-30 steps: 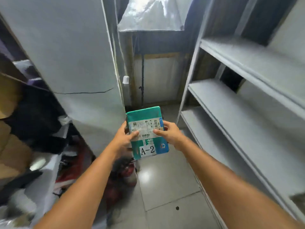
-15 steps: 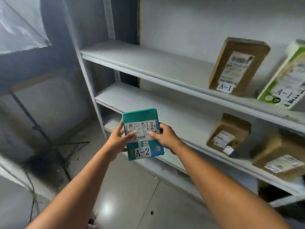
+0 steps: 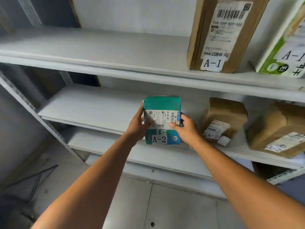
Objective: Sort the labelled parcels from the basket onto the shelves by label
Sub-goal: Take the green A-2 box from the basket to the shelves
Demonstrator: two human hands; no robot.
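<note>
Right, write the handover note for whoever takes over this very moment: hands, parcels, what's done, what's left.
Hands: left hand and right hand both grip the teal A-2 parcel, upright in front of the middle shelf.
Shelved: top shelf holds a brown A-1 box and a green-and-white A-1 parcel. The middle shelf holds a brown A-2 parcel and a second brown parcel whose blurred label looks like A-2.
Left: set the teal parcel on the middle shelf, left of the brown ones. The basket is out of view, so the remaining count is unknown.
</note>
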